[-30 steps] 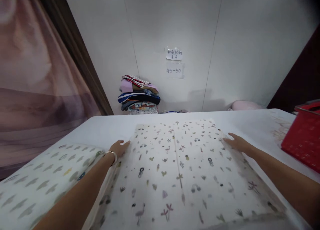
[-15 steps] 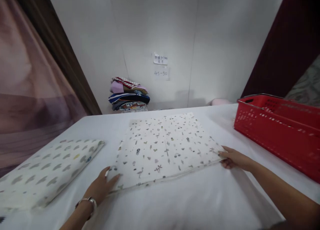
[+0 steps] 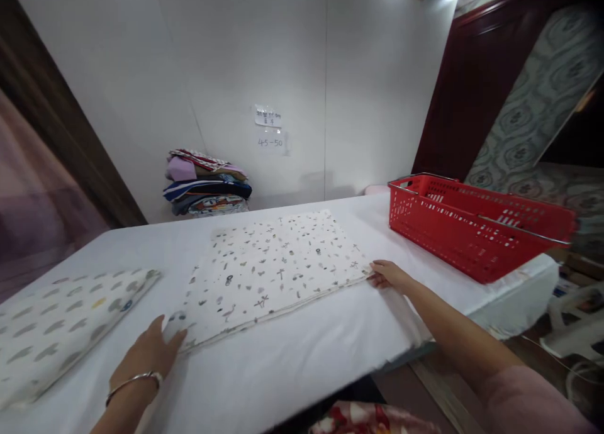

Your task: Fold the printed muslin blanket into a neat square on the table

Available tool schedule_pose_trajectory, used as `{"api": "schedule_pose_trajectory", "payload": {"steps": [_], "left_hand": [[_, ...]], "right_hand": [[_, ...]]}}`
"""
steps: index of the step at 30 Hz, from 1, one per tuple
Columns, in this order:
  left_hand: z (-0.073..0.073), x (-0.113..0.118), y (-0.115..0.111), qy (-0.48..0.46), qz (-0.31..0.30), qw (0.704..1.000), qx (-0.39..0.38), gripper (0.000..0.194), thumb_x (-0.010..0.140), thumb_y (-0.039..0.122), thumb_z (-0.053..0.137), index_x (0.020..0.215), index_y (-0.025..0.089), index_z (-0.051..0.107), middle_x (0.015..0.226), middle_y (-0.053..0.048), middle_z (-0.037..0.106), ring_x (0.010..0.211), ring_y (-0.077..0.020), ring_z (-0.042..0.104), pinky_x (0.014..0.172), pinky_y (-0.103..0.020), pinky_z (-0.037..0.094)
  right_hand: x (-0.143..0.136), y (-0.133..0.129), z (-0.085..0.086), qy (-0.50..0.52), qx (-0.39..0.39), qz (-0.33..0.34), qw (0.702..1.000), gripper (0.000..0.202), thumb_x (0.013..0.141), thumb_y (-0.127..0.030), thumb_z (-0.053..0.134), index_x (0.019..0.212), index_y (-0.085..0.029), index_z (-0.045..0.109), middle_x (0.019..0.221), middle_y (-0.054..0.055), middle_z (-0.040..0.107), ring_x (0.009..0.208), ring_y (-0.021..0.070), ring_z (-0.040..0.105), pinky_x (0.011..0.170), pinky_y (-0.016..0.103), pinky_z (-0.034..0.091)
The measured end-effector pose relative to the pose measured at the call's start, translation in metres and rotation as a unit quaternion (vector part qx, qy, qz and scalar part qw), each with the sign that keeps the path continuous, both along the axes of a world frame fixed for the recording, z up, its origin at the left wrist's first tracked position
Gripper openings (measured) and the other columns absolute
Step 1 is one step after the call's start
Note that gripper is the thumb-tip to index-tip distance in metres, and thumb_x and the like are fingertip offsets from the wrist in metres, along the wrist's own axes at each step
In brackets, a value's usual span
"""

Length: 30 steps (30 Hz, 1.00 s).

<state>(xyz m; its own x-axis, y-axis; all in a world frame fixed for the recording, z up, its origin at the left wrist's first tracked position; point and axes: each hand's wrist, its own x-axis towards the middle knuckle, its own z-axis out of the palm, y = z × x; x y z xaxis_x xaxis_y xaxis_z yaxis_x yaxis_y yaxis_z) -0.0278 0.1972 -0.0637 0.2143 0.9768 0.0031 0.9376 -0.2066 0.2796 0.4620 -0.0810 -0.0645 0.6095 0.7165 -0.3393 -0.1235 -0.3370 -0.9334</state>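
A white cloth (image 3: 274,264) printed with small grey birds, palm trees and other motifs lies folded flat on the white-covered table. My left hand (image 3: 146,355), with a silver bangle at the wrist, is at its near left corner, thumb and index finger on either side of the corner. The left hand's other fingers are partly hidden. At the near right corner my right hand (image 3: 389,275) pinches the cloth's edge, with the fingers curled beneath. To the left of my left hand lies a second folded cloth (image 3: 61,324), cream with grey heart-like shapes.
A red plastic basket (image 3: 453,226) with metal handles stands on the right of the table (image 3: 292,358). Behind the table's far edge is a pile of folded fabrics (image 3: 207,185) against the white wall. Paper notes (image 3: 268,127) hang there. A white chair (image 3: 576,333) shows at the lower right.
The view has turned to the right, so the scene sits further left and the whole basket shows. Both hands remain at the same corners of the printed cloth.
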Motion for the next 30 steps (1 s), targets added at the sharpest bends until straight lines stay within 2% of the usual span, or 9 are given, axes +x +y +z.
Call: {"api": "schedule_pose_trajectory", "payload": {"steps": [3,7,10,13,15,18,20,23,30], "left_hand": [[0.017,0.037,-0.018,0.035,-0.031,0.997,0.057,0.060,0.080,0.048,0.034,0.126,0.010,0.039,0.123,-0.017,0.046,0.113,-0.0317,0.044,0.093,-0.042,0.037],[0.031,0.126,-0.062,-0.026,-0.199,0.973,0.115,0.043,0.081,0.039,0.038,0.115,0.016,0.051,0.122,-0.010,0.049,0.116,-0.0240,0.042,0.100,-0.034,0.031],[0.030,0.199,-0.102,-0.087,-0.353,0.928,0.086,0.037,0.083,0.036,0.039,0.113,0.019,0.052,0.118,-0.007,0.052,0.112,-0.0207,0.044,0.098,-0.032,0.033],[0.028,0.265,-0.134,-0.127,-0.454,0.879,0.065,0.033,0.082,0.033,0.045,0.112,0.019,0.053,0.115,-0.006,0.052,0.107,-0.0197,0.046,0.093,-0.032,0.036],[0.028,0.305,-0.148,-0.127,-0.487,0.863,0.051,0.035,0.081,0.033,0.048,0.112,0.019,0.052,0.113,-0.007,0.052,0.106,-0.0199,0.047,0.092,-0.033,0.036],[0.027,0.355,-0.161,-0.088,-0.503,0.859,0.028,0.040,0.078,0.037,0.052,0.113,0.018,0.051,0.112,-0.009,0.052,0.105,-0.0221,0.046,0.089,-0.034,0.037],[0.023,0.379,-0.166,-0.064,-0.498,0.864,0.023,0.037,0.077,0.039,0.052,0.108,0.017,0.052,0.109,-0.010,0.053,0.104,-0.0233,0.047,0.086,-0.035,0.038],[0.012,0.398,-0.166,-0.077,-0.479,0.875,0.008,0.024,0.080,0.034,0.047,0.096,0.017,0.055,0.101,-0.008,0.056,0.095,-0.0209,0.052,0.077,-0.031,0.040],[-0.004,0.401,-0.155,-0.135,-0.421,0.892,-0.091,0.024,0.084,0.033,0.041,0.080,0.018,0.059,0.080,-0.003,0.062,0.075,-0.0145,0.055,0.064,-0.025,0.037]], "right_hand": [[0.002,-0.006,-0.002,-0.002,-0.004,-0.003,1.000,0.025,0.079,-0.037,0.057,0.086,-0.013,0.054,0.076,0.007,0.065,0.049,0.0094,0.057,0.040,0.018,0.039],[0.004,-0.005,-0.007,-0.036,-0.011,-0.021,0.999,0.021,0.076,-0.033,0.059,0.070,-0.014,0.052,0.061,0.001,0.060,0.040,0.0057,0.048,0.033,0.016,0.031],[0.006,-0.002,-0.009,-0.063,-0.015,-0.026,0.998,0.020,0.072,-0.029,0.061,0.063,-0.015,0.051,0.051,-0.002,0.055,0.037,0.0058,0.044,0.031,0.017,0.027],[0.008,0.000,-0.009,-0.079,-0.017,-0.026,0.996,0.019,0.071,-0.027,0.061,0.059,-0.016,0.050,0.044,-0.003,0.051,0.033,0.0060,0.041,0.030,0.018,0.023],[0.009,0.002,-0.006,-0.083,-0.014,-0.022,0.996,0.019,0.071,-0.027,0.059,0.058,-0.016,0.050,0.041,-0.004,0.049,0.032,0.0059,0.039,0.030,0.018,0.021],[0.010,0.005,-0.001,-0.082,-0.003,-0.014,0.996,0.020,0.071,-0.028,0.057,0.057,-0.017,0.048,0.040,-0.005,0.047,0.032,0.0056,0.037,0.031,0.018,0.021],[0.010,0.006,0.002,-0.081,0.007,-0.007,0.997,0.021,0.070,-0.030,0.057,0.057,-0.017,0.048,0.042,-0.005,0.049,0.032,0.0051,0.036,0.032,0.019,0.021],[0.009,0.006,0.006,-0.075,0.023,0.008,0.997,0.025,0.071,-0.036,0.057,0.058,-0.017,0.049,0.045,-0.005,0.050,0.034,0.0050,0.038,0.033,0.018,0.021],[0.005,-0.001,0.004,-0.037,0.056,-0.025,0.997,0.036,0.073,-0.053,0.054,0.071,-0.017,0.053,0.055,-0.003,0.054,0.038,0.0060,0.042,0.033,0.018,0.024]]}}
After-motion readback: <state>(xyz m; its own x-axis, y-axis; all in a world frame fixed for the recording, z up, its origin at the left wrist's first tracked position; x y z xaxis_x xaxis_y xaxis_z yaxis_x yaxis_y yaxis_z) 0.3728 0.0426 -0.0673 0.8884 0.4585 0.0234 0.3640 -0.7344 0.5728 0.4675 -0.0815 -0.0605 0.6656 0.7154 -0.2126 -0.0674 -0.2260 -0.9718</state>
